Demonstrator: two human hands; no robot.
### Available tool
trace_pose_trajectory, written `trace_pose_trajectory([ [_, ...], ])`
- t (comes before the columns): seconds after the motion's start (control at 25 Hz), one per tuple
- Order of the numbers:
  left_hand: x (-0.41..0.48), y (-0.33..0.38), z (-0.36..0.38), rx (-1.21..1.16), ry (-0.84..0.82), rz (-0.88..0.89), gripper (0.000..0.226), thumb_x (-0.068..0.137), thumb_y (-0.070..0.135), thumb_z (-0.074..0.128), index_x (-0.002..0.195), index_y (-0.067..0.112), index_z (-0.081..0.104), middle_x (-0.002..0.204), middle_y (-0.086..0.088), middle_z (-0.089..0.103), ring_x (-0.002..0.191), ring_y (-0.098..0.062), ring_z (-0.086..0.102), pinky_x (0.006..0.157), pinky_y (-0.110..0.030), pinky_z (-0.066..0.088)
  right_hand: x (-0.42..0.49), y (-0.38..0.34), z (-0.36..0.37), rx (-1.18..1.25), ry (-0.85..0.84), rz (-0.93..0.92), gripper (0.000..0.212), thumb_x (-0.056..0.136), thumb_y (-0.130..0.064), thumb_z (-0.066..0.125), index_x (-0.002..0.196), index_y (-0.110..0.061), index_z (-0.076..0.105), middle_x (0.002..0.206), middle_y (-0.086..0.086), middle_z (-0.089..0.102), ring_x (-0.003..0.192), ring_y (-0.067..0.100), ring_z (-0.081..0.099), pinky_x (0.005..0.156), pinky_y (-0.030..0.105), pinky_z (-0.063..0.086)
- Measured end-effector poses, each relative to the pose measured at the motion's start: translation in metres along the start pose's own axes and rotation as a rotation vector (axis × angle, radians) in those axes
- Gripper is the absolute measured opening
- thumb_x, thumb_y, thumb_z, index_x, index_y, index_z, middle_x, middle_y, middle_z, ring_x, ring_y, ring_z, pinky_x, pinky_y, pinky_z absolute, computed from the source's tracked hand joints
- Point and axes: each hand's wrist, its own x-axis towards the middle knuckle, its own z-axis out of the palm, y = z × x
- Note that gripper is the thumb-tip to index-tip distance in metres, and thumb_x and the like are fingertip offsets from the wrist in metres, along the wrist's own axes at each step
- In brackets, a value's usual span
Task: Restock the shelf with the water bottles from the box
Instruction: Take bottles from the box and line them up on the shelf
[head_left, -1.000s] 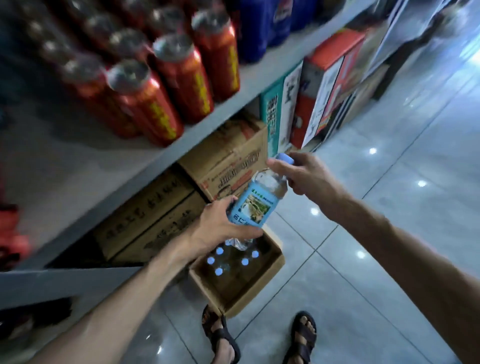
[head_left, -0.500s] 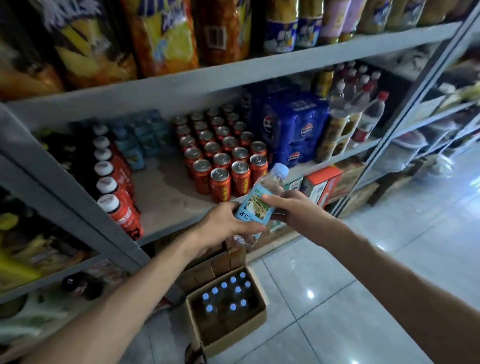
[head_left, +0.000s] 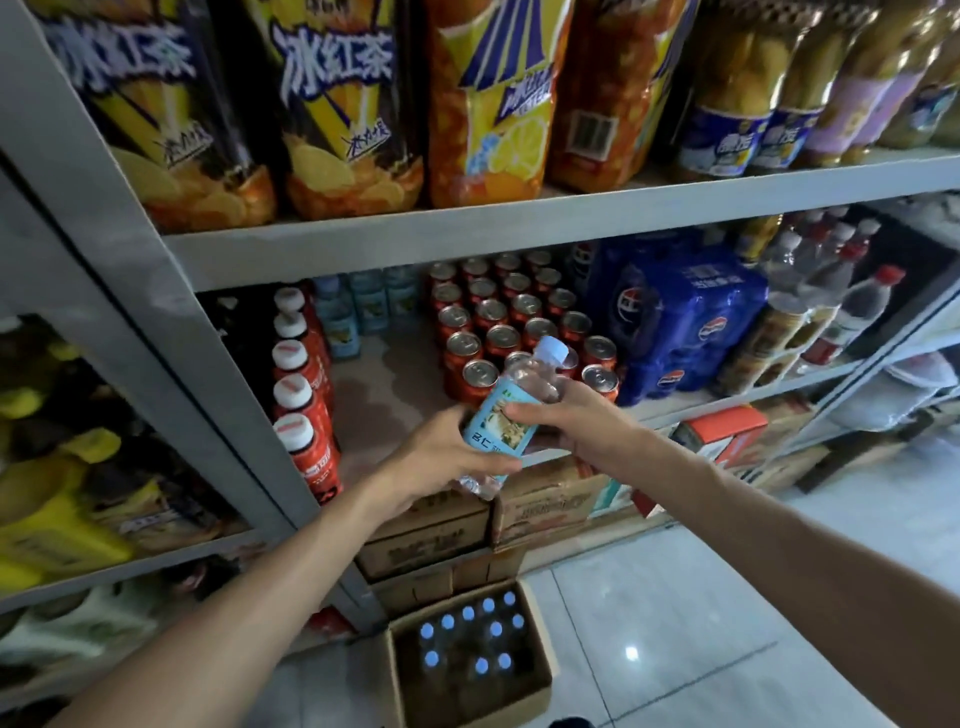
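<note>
Clear plastic, the blue-labelled water bottle (head_left: 500, 422) tilts before the middle shelf (head_left: 384, 395), near the red cans (head_left: 500, 335). The left hand (head_left: 437, 460) curls round its base, the right hand (head_left: 582, 431) grips its middle. More bottles (head_left: 488, 605) stand in the box (head_left: 541, 656) on the floor (head_left: 675, 623).

water bottle (head_left: 532, 379) label partly under left hand (head_left: 431, 460), right hand (head_left: 579, 428); box (head_left: 493, 709) contents: only caps (head_left: 427, 631) visible; top-shelf bottles (head_left: 337, 104) cropped.

Both arms bare, extended from lower frame corners, meeting at centre. Left hand (head_left: 436, 457) grips lower part of water bottle (head_left: 493, 431), thumb in front. Right hand (head_left: 582, 426) grips upper part, thumb across label.
</note>
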Motion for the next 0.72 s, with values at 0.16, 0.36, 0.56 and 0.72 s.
trace_pose_trajectory([
  [0.16, 0.018, -0.009, -0.018, -0.12, 0.175, -0.068, 0.09, 0.064, 0.027, 0.087, 0.141, 0.02, 0.04, 0.127, -0.003, 0.063, 0.097, -0.01, 0.063, 0.067, -0.021, 0.052, 0.049, -0.024, 0.002, -0.09, -0.087, -0.03, 0.033, 0.083, -0.003, 0.072, 0.114, 0.005, 0.063, 0.109, 0.014, 0.072, 0.096, 0.022, 0.072, 0.074, 0.025, 0.059],
  [0.36, 0.042, -0.051, -0.03, -0.272, 0.482, -0.106, 0.083, 0.068, 0.033, 0.084, 0.137, 0.028, 0.038, 0.135, 0.003, 0.054, 0.112, -0.015, 0.061, 0.099, -0.034, 0.047, 0.148, -0.047, 0.02, -0.255, -0.158, -0.096, 0.032, 0.079, -0.002, 0.076, 0.109, -0.001, 0.066, 0.107, 0.01, 0.073, 0.097, 0.02, 0.071, 0.085, 0.032, 0.058],
  [0.56, 0.079, -0.098, -0.033, 0.577, 0.346, -0.374, 0.097, 0.075, 0.059, 0.068, 0.151, 0.022, 0.02, 0.152, -0.014, 0.031, 0.137, -0.032, 0.036, 0.111, -0.041, 0.034, 0.244, -0.037, 0.05, -0.451, -0.065, -0.323, 0.046, 0.057, -0.018, 0.091, 0.096, -0.021, 0.067, 0.106, 0.001, 0.072, 0.095, 0.016, 0.069, 0.088, 0.036, 0.057],
  [0.72, 0.112, -0.123, -0.052, 0.823, 0.16, -0.578, 0.127, 0.061, 0.079, 0.064, 0.154, 0.025, -0.005, 0.159, -0.021, -0.011, 0.145, -0.045, -0.004, 0.118, -0.055, 0.008, 0.287, -0.028, 0.072, -0.744, -0.021, -0.367, 0.073, 0.065, -0.023, 0.087, 0.128, -0.013, 0.052, 0.117, -0.004, 0.061, 0.105, 0.012, 0.058, 0.083, 0.015, 0.044],
])
